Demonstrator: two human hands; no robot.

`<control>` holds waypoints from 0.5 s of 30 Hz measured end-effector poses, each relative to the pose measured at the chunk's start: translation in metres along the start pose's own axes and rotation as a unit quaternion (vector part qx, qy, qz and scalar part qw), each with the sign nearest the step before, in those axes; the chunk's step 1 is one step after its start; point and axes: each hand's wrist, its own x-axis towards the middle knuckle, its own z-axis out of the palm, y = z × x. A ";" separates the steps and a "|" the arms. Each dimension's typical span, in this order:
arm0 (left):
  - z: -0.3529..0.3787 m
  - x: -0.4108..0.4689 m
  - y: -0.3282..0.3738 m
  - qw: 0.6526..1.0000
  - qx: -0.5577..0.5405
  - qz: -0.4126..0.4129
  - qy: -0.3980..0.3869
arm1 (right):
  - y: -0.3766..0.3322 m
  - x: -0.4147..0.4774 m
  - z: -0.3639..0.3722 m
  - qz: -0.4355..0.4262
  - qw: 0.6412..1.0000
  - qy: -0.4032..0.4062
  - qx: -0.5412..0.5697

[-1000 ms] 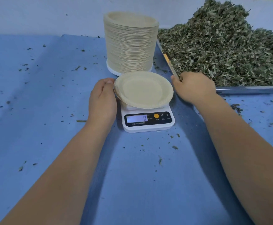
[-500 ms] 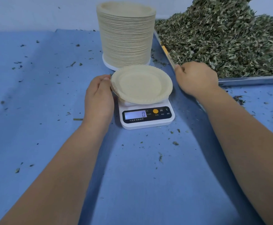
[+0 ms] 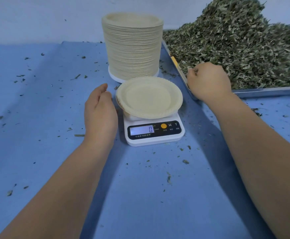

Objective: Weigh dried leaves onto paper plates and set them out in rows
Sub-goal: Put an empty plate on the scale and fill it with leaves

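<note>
Head view, one blue-covered table (image 3: 37, 104).

- Digital kitchen scale (image 3: 155, 135) sits mid-table, display reads 0. An orange button sits right of the display.
- One empty paper plate (image 3: 149, 97) is on the scale platform. It overhangs the platform on all sides and its left rim sits slightly low.
- Plate stack (image 3: 132, 49) stands directly behind the scale, tall, on a white round base (image 3: 114, 77). The plate on the scale is just in front of the stack's foot; can't tell if they touch.
- Metal tray (image 3: 268, 91) is at the table's far right edge, with dried leaves (image 3: 244, 49) heaped high in it. The tray's left rim runs just beside the stack.
- Left hand (image 3: 100, 114) is just beside the plate's left rim, back of the hand up. Its fingers are relaxed, close together and gently curved, holding nothing. A thin gap to the rim shows at the thumb.
- Right hand (image 3: 208, 81) is over the tray's near-left corner, at the foot of the leaf heap. Its fingers are curled in tight with the tips hidden, and leaf bits are caught in the front of the fist.
- Leaf crumbs (image 3: 185, 161) are scattered over the cloth, denser in front of the scale and near the tray.
- No filled plates are in view.
</note>
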 end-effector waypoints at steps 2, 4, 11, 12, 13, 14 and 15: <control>0.000 0.000 -0.001 1.000 0.008 0.006 0.004 | -0.006 0.003 -0.004 -0.009 1.000 0.014 -0.008; 0.002 -0.001 -0.001 1.000 0.019 0.011 0.001 | -0.016 0.005 -0.013 -0.029 0.999 0.035 -0.005; 0.005 -0.001 -0.001 0.999 0.042 0.021 -0.013 | -0.087 -0.020 -0.028 -0.183 0.975 0.025 0.120; 0.005 -0.001 -0.001 0.999 0.044 0.023 -0.014 | -0.095 -0.028 -0.025 -0.210 0.970 0.010 0.119; 0.006 -0.001 -0.001 0.999 0.043 0.024 -0.015 | -0.101 -0.034 -0.022 -0.233 0.966 -0.011 0.112; 0.006 -0.001 0.000 0.999 0.040 0.025 -0.017 | -0.105 -0.038 -0.018 -0.252 0.962 -0.038 0.099; 0.006 -0.001 0.000 0.999 0.036 0.025 -0.019 | -0.106 -0.041 -0.014 -0.269 0.957 -0.069 0.081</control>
